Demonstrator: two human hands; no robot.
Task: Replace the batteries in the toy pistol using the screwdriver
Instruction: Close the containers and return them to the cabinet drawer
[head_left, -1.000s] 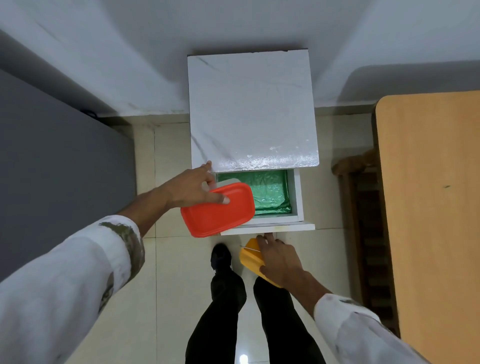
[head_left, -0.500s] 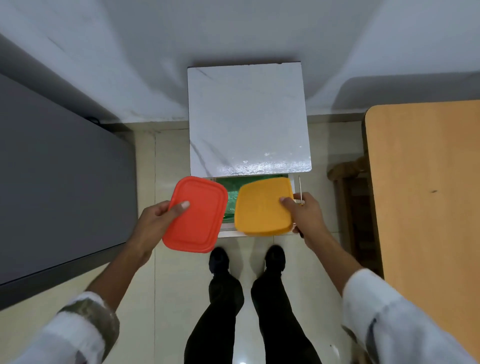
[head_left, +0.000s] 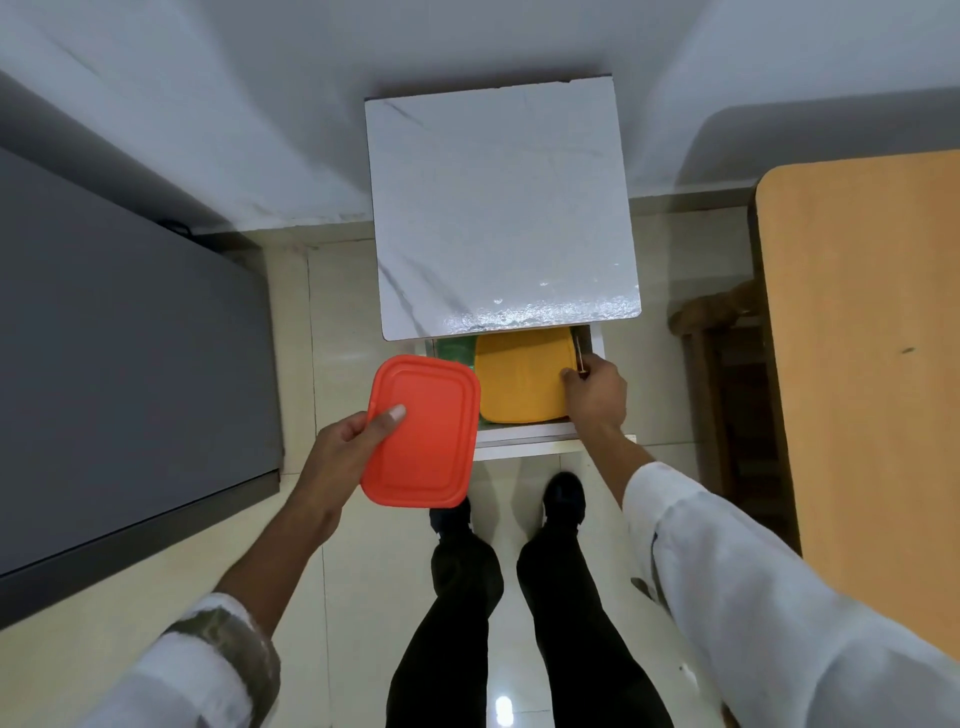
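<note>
My left hand (head_left: 345, 452) grips a red lidded box (head_left: 423, 431) by its left edge, thumb on the lid, holding it in the air in front of the open drawer (head_left: 524, 441). My right hand (head_left: 595, 397) holds a yellow lidded box (head_left: 522, 379) at its right edge, over or in the drawer, together with a thin screwdriver (head_left: 577, 353) whose shaft points away from me. The yellow box covers most of the green lining (head_left: 457, 347). No toy pistol or batteries are visible.
The drawer belongs to a small white marble-topped cabinet (head_left: 498, 208) against the wall. A dark grey surface (head_left: 119, 364) lies to the left, a wooden table (head_left: 862, 338) to the right with a wooden stool (head_left: 722, 322) beneath. My legs and shoes (head_left: 563, 499) stand on the tiled floor.
The yellow box came up from below the drawer front and now sits lower, over the drawer. The red box moved out of the drawer toward me and to the left.
</note>
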